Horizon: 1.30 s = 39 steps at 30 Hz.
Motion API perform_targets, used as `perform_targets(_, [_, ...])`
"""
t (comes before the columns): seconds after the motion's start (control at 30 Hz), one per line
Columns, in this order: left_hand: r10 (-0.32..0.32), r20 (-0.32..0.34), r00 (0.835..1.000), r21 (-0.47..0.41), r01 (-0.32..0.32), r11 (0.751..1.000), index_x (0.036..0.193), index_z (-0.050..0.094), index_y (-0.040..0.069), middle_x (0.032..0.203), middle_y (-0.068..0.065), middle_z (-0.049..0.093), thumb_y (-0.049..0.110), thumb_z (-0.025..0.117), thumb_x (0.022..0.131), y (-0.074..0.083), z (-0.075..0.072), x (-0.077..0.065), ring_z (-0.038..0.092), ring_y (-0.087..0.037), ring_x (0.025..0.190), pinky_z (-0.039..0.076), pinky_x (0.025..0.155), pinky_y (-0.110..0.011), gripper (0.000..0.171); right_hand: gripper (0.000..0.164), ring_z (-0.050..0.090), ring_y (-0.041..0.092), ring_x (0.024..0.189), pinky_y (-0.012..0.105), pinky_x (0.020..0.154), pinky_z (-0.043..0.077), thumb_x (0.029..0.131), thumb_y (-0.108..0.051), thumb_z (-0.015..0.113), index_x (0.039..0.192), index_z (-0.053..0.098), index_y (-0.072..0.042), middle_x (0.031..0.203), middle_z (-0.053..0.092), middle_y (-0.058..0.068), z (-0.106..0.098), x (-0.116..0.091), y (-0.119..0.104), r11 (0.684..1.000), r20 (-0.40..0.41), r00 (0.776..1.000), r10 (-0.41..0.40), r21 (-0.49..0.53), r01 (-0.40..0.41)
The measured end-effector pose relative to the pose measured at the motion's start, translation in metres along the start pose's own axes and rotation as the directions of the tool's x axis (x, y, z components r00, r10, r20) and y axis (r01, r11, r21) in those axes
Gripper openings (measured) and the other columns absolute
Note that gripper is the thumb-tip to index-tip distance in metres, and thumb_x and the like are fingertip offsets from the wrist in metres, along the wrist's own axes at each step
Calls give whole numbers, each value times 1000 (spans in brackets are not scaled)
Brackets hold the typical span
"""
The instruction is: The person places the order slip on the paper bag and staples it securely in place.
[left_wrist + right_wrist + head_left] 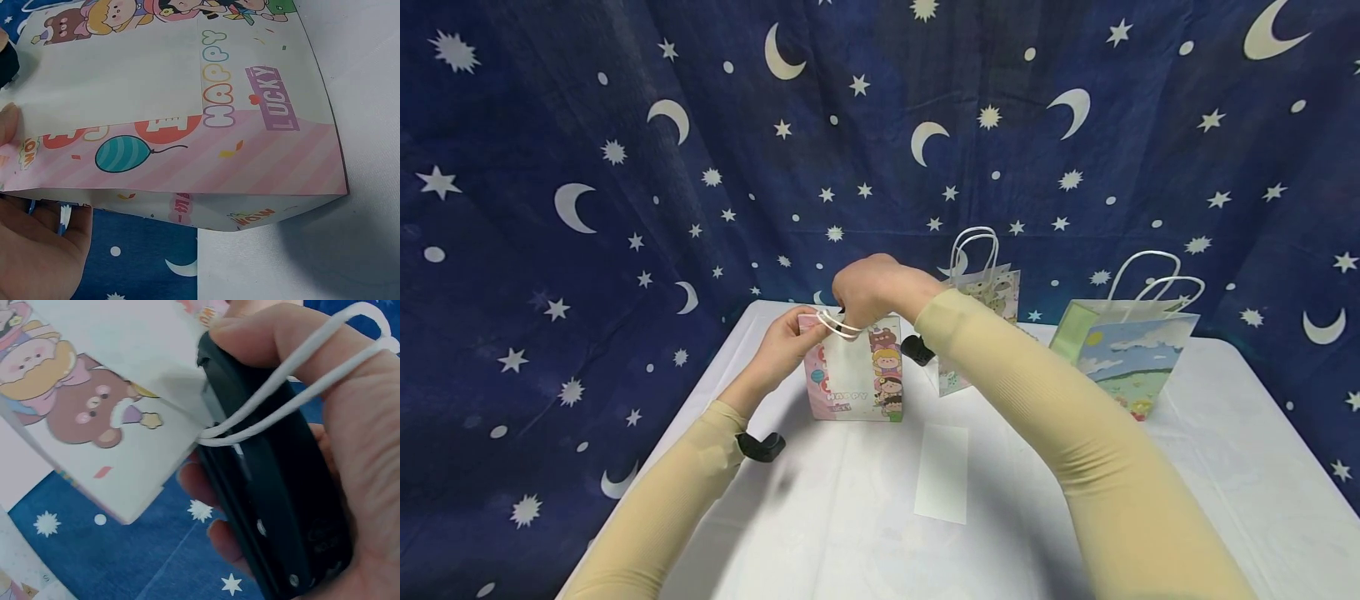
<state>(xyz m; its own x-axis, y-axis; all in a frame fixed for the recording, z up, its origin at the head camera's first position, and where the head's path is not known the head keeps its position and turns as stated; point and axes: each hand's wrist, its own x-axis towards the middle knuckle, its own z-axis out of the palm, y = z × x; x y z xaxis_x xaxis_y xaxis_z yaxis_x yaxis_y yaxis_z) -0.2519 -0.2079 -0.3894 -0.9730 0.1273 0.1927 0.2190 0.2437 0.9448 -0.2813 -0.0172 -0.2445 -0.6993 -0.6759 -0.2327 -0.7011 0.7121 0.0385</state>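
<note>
A pink and white cartoon gift bag point(887, 404) stands upright on the table. A blank white paper strip point(119, 81) lies flat against its front, up to the top edge. My left hand point(786, 346) pinches the bag's top left side, thumb in front and fingers behind. From above, my right hand point(872, 287) grips a black stapler point(281, 469), its mouth around the bag's top edge beside the paper. The white cord handle point(300, 362) loops over the stapler and right thumb. Whether a staple is in the paper is hidden.
Another white paper strip point(942, 473) lies on the white table point(865, 517). A floral gift bag point(953, 382) stands behind my right forearm, partly hidden. Farther right is a gift bag with a meadow picture point(1138, 358). A starry blue curtain point(865, 125) hangs behind.
</note>
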Motion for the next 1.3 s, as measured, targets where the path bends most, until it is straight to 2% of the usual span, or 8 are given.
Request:
perform_targets(0.27, [-5, 7, 1000, -25, 5, 1000, 110, 61, 2, 90, -1, 71, 19, 68, 101, 0, 1, 1, 65, -14, 82, 54, 72, -25, 20, 20, 48, 14, 66, 34, 64, 38, 87, -38, 72, 82, 64, -20, 67, 50, -5, 8, -2, -1, 997, -64, 997, -35, -76, 30])
perform_targets(0.37, [-12, 10, 1000, -39, 12, 999, 109, 62, 4, 90, -1, 71, 18, 68, 101, 1, 1, 1, 65, -13, 82, 54, 72, -25, 18, 19, 55, 15, 75, 41, 89, 46, 87, -39, 73, 90, 68, -21, 74, 59, -6, 12, -3, -3, 992, -96, 994, -56, -120, 45])
perform_targets(0.47, [-17, 20, 1000, -47, 18, 999, 109, 62, 6, 92, -4, 72, 15, 67, 101, 3, 2, 0, 65, -14, 82, 54, 72, -25, 13, 20, 60, 15, 84, 52, 116, 29, 88, -38, 74, 98, 70, -22, 78, 65, -8, 14, -4, -5, 986, -118, 990, -75, -158, 55])
perform_targets(0.53, [-19, 29, 999, -37, 20, 999, 109, 62, 5, 94, -9, 72, 12, 65, 102, 4, 2, 1, 65, -15, 82, 54, 72, -26, 10, 20, 61, 15, 88, 55, 121, 18, 88, -37, 74, 101, 71, -22, 79, 66, -8, 15, -4, -5, 984, -125, 989, -77, -168, 56])
perform_targets(0.67, [-22, 32, 999, -12, 23, 1000, 110, 61, 3, 95, -15, 72, 9, 63, 103, 4, 1, 1, 66, -16, 81, 55, 72, -27, 10, 17, 59, 16, 84, 50, 115, 30, 89, -36, 73, 98, 70, -22, 78, 64, -7, 15, -4, -4, 984, -125, 990, -72, -168, 51])
perform_targets(0.77, [-22, 29, 999, -11, 22, 1000, 112, 61, 3, 94, -11, 72, 11, 63, 103, 3, 0, 1, 66, -14, 81, 55, 72, -26, 13, 17, 55, 16, 77, 42, 90, 45, 89, -38, 72, 92, 67, -22, 76, 59, -5, 14, -3, -3, 988, -107, 993, -59, -150, 42])
perform_targets(0.9, [-12, 21, 1000, -14, 13, 1000, 113, 61, 2, 93, -5, 72, 15, 65, 102, 2, 1, 1, 66, -13, 81, 55, 72, -25, 18, 21, 50, 15, 70, 36, 65, 38, 87, -39, 72, 87, 64, -20, 72, 52, -4, 10, -3, -3, 994, -67, 997, -27, -106, 20])
perform_targets(1.3, [33, 2, 999, 10, -33, 999, 113, 61, -1, 91, 1, 70, 14, 67, 100, 0, 3, 0, 65, -11, 79, 55, 70, -24, 20, 33, 59, 18, 81, 37, 73, 45, 82, -46, 80, 97, 70, -18, 88, 66, -3, 0, -7, 5, 994, 10, 1000, 15, 107, -16])
